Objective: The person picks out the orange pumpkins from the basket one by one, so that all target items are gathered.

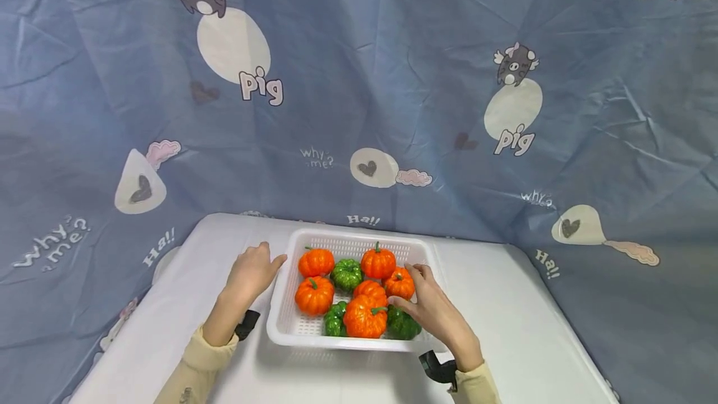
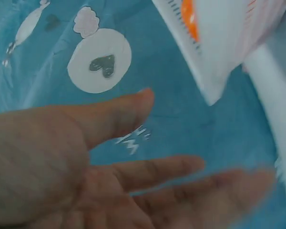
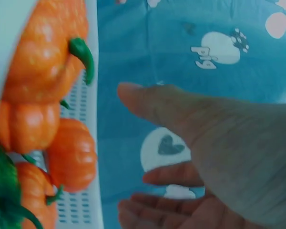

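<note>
A white plastic basket [image 1: 303,338] sits on the table, holding several orange pumpkins [image 1: 315,296] and several green pumpkins [image 1: 346,275]. To its left is my left hand [image 1: 252,271], thumb pointing toward the basket's left rim. The left wrist view shows that hand [image 2: 109,167] with thumb and fingers spread and nothing between them. Over the basket's right side hangs my right hand [image 1: 429,301], its thumb and fingers apart, overlapping the pumpkins there. In the right wrist view the right hand [image 3: 200,138] has loosely extended fingers and holds nothing; orange pumpkins [image 3: 71,155] lie left of it.
The basket stands on a white table [image 1: 314,382]. Behind the table hangs a blue cloth [image 1: 336,98] printed with pigs and words. A dark strap [image 1: 247,325] sits at the left wrist, and another dark device [image 1: 439,369] at the right wrist.
</note>
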### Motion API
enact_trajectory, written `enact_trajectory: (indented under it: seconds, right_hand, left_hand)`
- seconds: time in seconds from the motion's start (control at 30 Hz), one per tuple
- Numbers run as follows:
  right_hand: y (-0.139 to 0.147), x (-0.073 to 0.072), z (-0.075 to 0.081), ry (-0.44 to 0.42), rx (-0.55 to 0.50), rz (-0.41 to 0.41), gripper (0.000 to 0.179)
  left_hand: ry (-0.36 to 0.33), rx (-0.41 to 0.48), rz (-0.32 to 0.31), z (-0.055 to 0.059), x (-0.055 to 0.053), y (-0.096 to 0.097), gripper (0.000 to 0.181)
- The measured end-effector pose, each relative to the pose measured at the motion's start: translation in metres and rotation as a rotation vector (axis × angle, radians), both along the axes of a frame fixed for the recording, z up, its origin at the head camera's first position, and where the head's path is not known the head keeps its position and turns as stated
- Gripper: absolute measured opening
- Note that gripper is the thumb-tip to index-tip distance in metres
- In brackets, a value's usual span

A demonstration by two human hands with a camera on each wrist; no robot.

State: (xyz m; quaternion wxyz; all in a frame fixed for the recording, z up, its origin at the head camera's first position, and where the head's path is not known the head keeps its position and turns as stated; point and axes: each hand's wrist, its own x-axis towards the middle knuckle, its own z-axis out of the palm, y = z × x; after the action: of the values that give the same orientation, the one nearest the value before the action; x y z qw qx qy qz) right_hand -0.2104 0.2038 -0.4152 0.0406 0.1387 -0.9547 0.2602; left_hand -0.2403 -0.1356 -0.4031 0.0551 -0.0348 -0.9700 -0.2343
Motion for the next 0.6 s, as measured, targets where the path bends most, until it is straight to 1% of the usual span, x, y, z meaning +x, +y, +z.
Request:
enact_trajectory:
  seconds: [0.03, 0.1, 0.17, 0.23, 0.33, 0.43, 0.47, 0.6]
  right_hand:
    - [-0.001, 0.001, -0.001, -0.006, 0.002, 0.026, 0.076]
    - [-0.003, 0.001, -0.004, -0.021, 0.015, 0.081, 0.075]
    - [-0.005, 0.000, -0.007, -0.026, 0.031, 0.147, 0.075]
    - [-0.006, -0.001, -0.008, -0.053, 0.034, 0.204, 0.075]
    - [-0.006, -0.004, -0.011, -0.119, 0.026, 0.281, 0.076]
    - [-0.007, -0.004, -0.012, -0.199, 0.026, 0.334, 0.076]
    - [-0.008, -0.004, -0.013, -0.212, 0.031, 0.348, 0.077]
    - [-0.011, -0.003, -0.014, -0.234, 0.050, 0.389, 0.077]
  left_hand:
    - [-0.021, 0.033, -0.014, -0.003, -0.002, -0.001, 0.047]
    - [-0.087, 0.109, -0.041, -0.008, -0.006, -0.003, 0.040]
    - [-0.153, 0.188, -0.062, -0.013, -0.009, -0.003, 0.036]
    - [-0.207, 0.262, -0.066, -0.016, -0.011, -0.003, 0.031]
    - [-0.225, 0.311, -0.082, -0.020, -0.013, -0.003, 0.030]
    - [-0.242, 0.342, -0.090, -0.021, -0.014, -0.003, 0.034]
    - [-0.247, 0.350, -0.093, -0.022, -0.015, -0.004, 0.036]
    - [-0.262, 0.369, -0.081, -0.022, -0.016, -0.005, 0.024]
